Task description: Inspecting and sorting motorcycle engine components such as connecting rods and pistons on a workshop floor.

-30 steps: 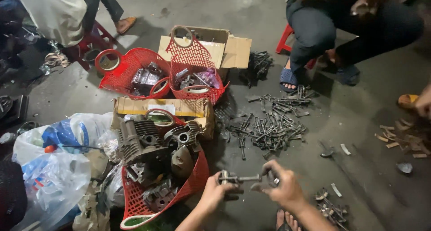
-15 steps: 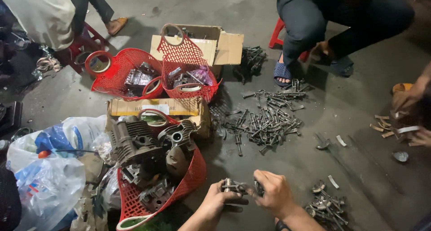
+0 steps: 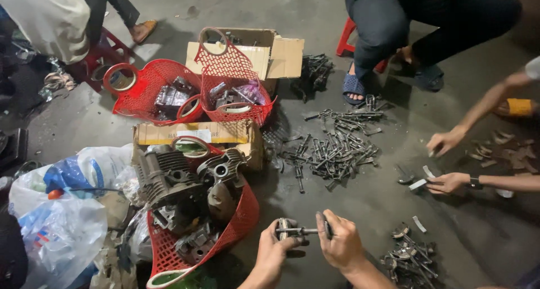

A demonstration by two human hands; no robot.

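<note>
Both hands work low in the view over the bare concrete floor [image 3: 360, 199]. Left hand [image 3: 274, 254] is curled around the disc-like end of a small metal shaft part [image 3: 298, 230]; right hand [image 3: 339, 243] is closed in a fist-like grip on the opposite end, so the part spans between them, held just above the floor. Judged: solid steel, stiff, heavy for its size, probably oily and so liable to slip; best gripped at the thicker ends, as now, not along the thin middle rod. Not fragile. To the left, touching distance, a red mesh basket [image 3: 244, 216] with engine cylinder castings [image 3: 169, 179]; its rim limits movement that way. To the right, a small heap of metal pieces [image 3: 408, 258]. Ahead, a scattered pile of rods [image 3: 334, 151], and beyond that another person's hands [image 3: 447, 182] sorting small parts. Open floor lies directly ahead between basket and heap.
</note>
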